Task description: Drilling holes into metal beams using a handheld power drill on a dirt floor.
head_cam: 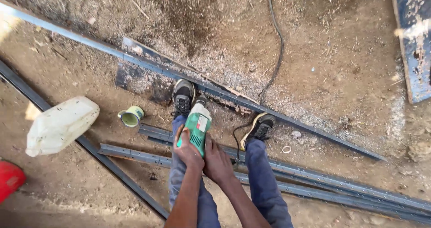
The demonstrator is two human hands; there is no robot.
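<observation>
I stand over a long grey steel bar (296,120) that crosses the dirt ground diagonally. Both my hands grip a green and white angle grinder (196,124). My left hand (187,150) wraps its body from the left. My right hand (216,164) holds the rear on the right. The grinder's head points down at the bar between my two shoes. My left shoe (183,97) rests on the bar and my right shoe (260,127) stands just below it. A black power cord (278,44) runs away up the ground.
Several perforated steel bars (323,183) lie under my legs. Another dark bar (103,158) runs diagonally at the left. A white plastic jerrycan (60,124), a small green cup (131,116), a red object (9,179) and a blue rusty panel (415,44) sit around.
</observation>
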